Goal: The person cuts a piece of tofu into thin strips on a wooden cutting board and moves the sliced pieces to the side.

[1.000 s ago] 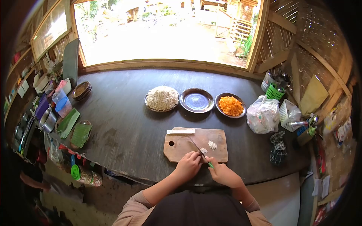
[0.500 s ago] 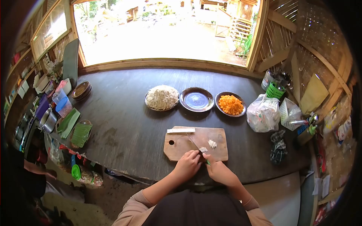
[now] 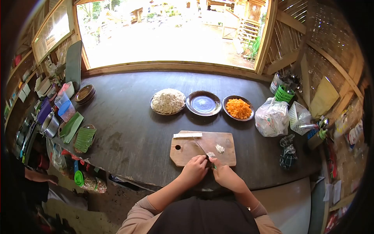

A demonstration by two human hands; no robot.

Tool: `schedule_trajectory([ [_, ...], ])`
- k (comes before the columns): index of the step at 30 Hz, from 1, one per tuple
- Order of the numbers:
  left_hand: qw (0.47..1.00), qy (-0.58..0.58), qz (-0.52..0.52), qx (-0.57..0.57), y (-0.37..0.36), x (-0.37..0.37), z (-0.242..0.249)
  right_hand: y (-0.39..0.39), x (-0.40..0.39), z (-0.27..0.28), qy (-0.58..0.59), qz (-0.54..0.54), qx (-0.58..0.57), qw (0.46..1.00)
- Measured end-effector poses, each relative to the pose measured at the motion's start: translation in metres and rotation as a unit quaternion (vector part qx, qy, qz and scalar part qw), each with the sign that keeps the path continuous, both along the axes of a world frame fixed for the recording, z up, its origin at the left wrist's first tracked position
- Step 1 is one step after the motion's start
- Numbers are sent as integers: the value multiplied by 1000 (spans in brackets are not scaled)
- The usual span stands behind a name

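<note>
A wooden cutting board (image 3: 194, 154) lies near the table's front edge. My right hand (image 3: 228, 177) grips a knife (image 3: 200, 146) by its green handle, the blade slanting away to the left across the board. Close beside the blade, my left hand (image 3: 194, 169) rests at the board's front edge with its fingers curled; whatever they hold is hidden. Thin white cut pieces (image 3: 211, 154) lie against the knife, and a small pile of white shreds (image 3: 220, 149) sits to their right. A pale white strip (image 3: 187, 135) lies along the board's far left edge.
Beyond the board stand a plate of pale shreds (image 3: 168, 102), a bare blue-centred plate (image 3: 203, 103) and a plate of chopped orange pieces (image 3: 238, 108). A plastic bag (image 3: 272, 118) and baskets are at right. Banana leaf (image 3: 85, 139) lies left. Another person's hand (image 3: 52, 179) shows at lower left.
Both hands and the knife stay in nearly the same place. The whole view has shifted very slightly.
</note>
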State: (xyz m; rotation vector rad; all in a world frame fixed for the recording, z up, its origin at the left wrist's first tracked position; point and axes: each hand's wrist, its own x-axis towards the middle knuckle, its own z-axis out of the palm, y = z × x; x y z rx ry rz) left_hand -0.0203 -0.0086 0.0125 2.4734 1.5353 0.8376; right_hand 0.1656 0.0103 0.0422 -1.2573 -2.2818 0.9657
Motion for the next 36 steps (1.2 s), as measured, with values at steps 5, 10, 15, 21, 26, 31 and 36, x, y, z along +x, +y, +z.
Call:
schedule_trajectory([
  [5,1000,16,-13,5,2,-3,0,-8,10,31,-40,11,-28,999],
  [10,1000,20,-13,20,1,-3,-1,-6,11,4,15,21,-6,1000],
  [15,1000,0,-7,27,2,-3,-2,5,-4,15,-49,10,-23,998],
  [21,1000,-12,-1,21,-1,-4,0,-12,13,30,-33,17,-18,999],
  [26,1000,7,-23,14,2,-4,4,7,-5,0,40,28,56,997],
  [31,999,17,-25,24,4,-4,-7,2,8,23,-18,25,-17,999],
  [36,999,15,-14,26,1,-3,-3,-3,11,-1,2,32,2,999],
])
